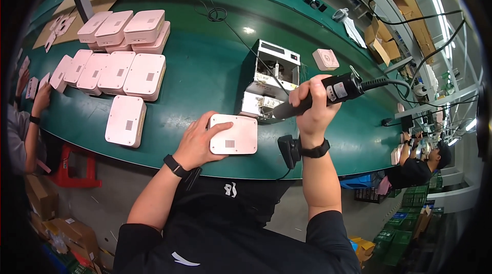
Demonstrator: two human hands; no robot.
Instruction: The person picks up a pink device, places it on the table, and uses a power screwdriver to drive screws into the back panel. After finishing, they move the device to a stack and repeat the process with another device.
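Your black shirt (pixel 225 230) fills the lower part of the view, below the near edge of the green surface (pixel 200 87). Your right hand (pixel 315 102) is raised over the surface, fingers wrapped round a black handheld tool (pixel 335 91) with a cable (pixel 392 82) at its back end. The tool slants down to the left, its front end at the near end of a metal machine (pixel 274 69) with an open side; you cannot tell from here whether they touch. Your left hand (pixel 197 143) grips a pale pink box (pixel 233 138) by its left side, thumb over the top face; the box sits by the near edge of the surface, its slotted vent toward you. A black device (pixel 289 152) is just beside your right wrist. Toward the surface's left end stand a single pink box (pixel 124 120), a slanting row of pink boxes (pixel 117 72) and a stacked group (pixel 145 27). Beyond them, at the left edge, a co-worker's hand (pixel 43 94) touches another piece.
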